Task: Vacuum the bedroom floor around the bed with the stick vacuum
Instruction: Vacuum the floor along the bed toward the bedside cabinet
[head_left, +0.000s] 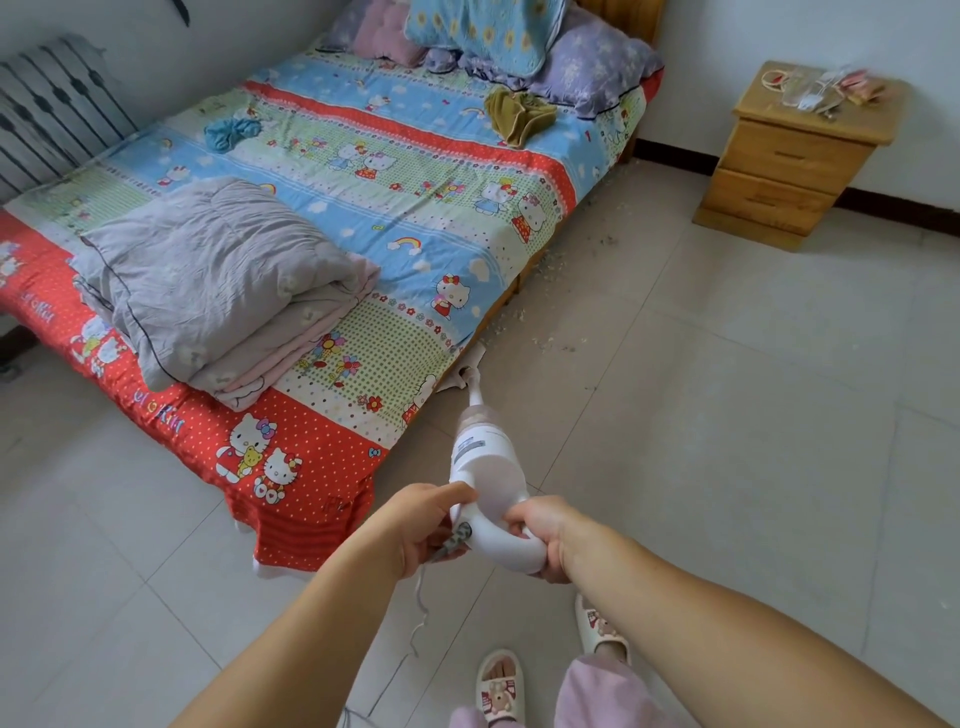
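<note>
A white stick vacuum (485, 457) slants down from my hands to the tiled floor (727, 415). Its floor head (465, 371) lies at the bed's side edge, partly tucked under the overhanging sheet. My right hand (543, 535) grips the white loop handle from the right. My left hand (431, 522) holds the handle's left side where the grey cord joins, thumb pressed on the body. The bed (363, 208) with a cartoon-cat sheet fills the left. Pale crumbs and dust (550, 280) lie scattered on the floor along the bed's side, beyond the head.
A wooden nightstand (789, 161) with small items on top stands by the far wall at the right. A folded grey quilt (218, 280), pillows and loose clothes lie on the bed. The vacuum's cord (421, 608) trails down by my slippered feet (498, 686).
</note>
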